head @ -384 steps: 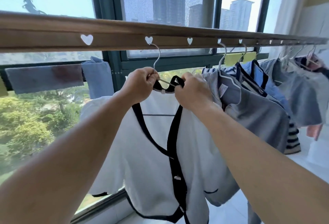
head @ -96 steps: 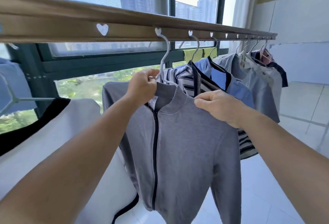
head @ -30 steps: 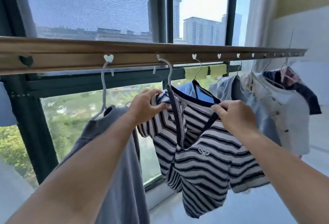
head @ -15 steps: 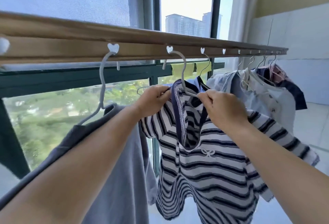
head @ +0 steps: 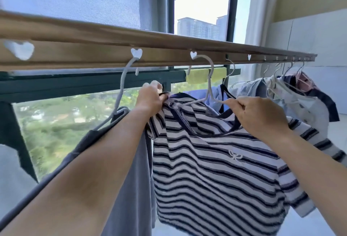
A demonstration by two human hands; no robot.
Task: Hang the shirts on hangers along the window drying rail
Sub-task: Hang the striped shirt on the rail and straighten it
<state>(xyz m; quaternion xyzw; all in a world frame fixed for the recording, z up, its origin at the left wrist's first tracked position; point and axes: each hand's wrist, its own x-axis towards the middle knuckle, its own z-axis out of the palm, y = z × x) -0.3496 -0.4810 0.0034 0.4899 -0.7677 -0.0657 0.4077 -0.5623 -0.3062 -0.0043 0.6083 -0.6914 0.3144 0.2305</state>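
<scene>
A navy-and-white striped shirt point(head: 216, 164) hangs on a white hanger point(head: 210, 85) hooked in a heart-shaped hole of the wooden drying rail point(head: 93, 52). My left hand point(head: 150, 100) grips the shirt's left shoulder by the collar. My right hand point(head: 261, 115) pinches the navy neckline together with the hanger's right arm. To the left a grey shirt point(head: 135, 170) hangs on another white hanger point(head: 122, 89), partly behind my left forearm.
Further right along the rail hang several more garments: a blue shirt point(head: 216, 93), a white one point(head: 304, 112) and a dark one point(head: 326, 102). A yellow cloth point(head: 197, 76) lies over the dark window frame point(head: 75, 83). A white tiled wall point(head: 309, 38) closes the right side.
The striped shirt's shoulders have been pulled wider over the hanger. My left hand moved out to the left shoulder, my right hand shifted right along the neckline. The view moved closer.
</scene>
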